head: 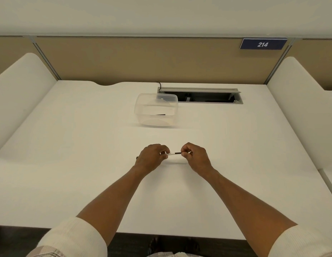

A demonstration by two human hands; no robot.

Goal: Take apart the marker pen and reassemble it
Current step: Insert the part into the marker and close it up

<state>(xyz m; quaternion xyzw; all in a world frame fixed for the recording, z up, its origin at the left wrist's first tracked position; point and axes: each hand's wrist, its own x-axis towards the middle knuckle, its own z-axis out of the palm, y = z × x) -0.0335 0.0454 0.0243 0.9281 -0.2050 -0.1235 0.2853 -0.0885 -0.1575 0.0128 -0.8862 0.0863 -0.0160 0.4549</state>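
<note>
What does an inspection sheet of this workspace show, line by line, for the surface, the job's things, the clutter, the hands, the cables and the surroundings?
Surface: white desk, mostly bare, no spills seen.
Job's things: marker pen, held level above the desk between both hands; white barrel, dark part toward the right hand.
Clutter: clear plastic container behind the hands, a small dark item inside; what it is cannot be told.
Hands: left hand and right hand, fingers each closed on one end of the pen.
Cables: a dark cable at the left end of the open cable tray.
Surroundings: tan partition with a blue sign reading 214; white side panels.
</note>
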